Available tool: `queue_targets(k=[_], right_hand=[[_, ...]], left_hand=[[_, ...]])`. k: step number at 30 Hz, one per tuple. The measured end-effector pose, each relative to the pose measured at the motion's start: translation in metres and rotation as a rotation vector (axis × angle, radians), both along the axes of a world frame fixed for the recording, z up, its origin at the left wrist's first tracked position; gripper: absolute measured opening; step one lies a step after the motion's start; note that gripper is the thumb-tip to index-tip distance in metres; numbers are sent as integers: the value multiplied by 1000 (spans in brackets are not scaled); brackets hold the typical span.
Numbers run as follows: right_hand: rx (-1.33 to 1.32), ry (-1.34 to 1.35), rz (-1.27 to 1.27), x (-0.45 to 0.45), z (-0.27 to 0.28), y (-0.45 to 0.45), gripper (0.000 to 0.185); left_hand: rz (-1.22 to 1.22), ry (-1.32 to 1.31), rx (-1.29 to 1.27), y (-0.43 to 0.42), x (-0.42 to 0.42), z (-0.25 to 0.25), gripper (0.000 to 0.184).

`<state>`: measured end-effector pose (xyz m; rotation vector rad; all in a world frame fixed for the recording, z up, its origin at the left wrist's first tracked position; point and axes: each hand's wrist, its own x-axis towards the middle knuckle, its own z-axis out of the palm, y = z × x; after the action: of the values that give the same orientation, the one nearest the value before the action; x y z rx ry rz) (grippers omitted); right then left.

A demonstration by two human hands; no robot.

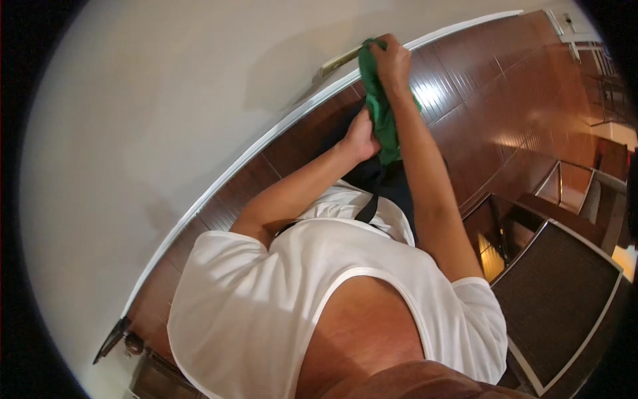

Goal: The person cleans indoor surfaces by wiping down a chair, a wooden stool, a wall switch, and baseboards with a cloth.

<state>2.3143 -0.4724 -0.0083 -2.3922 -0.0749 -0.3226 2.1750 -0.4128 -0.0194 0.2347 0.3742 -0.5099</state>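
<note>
"Right hand: how is it held?"

"Its fingers are curled closed, and the upper end of the green cloth is pinched between them."

"And the left hand?"

"It is partly closed against the lower left side of the cloth, nearer the body; its fingertips are hidden."

"By what is movement bounded?"

"On the left and far side, by the pale wall and its white baseboard. The baseboard line is overlapped by the cloth's top, and a brass-coloured plate is seen just left of it."

"Where is room left open?"

"To the right of the right hand, where glossy brown floor is spread. On the near right, it is bounded by a dark panel with a pale frame."

"Where is the cloth placed, relative to the hands?"

"Between them: it is hung from the right hand and touched by the left, above the dark trousers."
</note>
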Motion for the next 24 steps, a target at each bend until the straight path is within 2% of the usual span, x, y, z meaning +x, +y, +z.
queue_targets(k=[5, 6, 9, 13, 14, 17, 22, 24], right_hand=[[153, -8, -74, 20, 4, -32, 31], [224, 46, -74, 19, 5, -31, 31], [166, 28, -56, 17, -6, -16, 28], [26, -75, -62, 2, -11, 1, 19], [67, -159, -43, -3, -18, 1, 17], [115, -17, -7, -10, -35, -4, 17], [328, -179, 24, -5, -13, -1, 20], [365, -86, 3, -5, -16, -4, 19]], left_hand=[[-31, -28, -124, -11, 18, -3, 40], [-33, -51, -72, -11, 17, -2, 43], [-30, 9, -92, -8, 14, 1, 45], [-41, 68, 3, -3, 12, 0, 45], [-48, 92, 22, -2, 9, -3, 45], [-54, 119, 65, -8, 2, -7, 44], [-66, 153, 153, -8, 2, 3, 44], [-72, 124, 197, -10, 7, 5, 44]])
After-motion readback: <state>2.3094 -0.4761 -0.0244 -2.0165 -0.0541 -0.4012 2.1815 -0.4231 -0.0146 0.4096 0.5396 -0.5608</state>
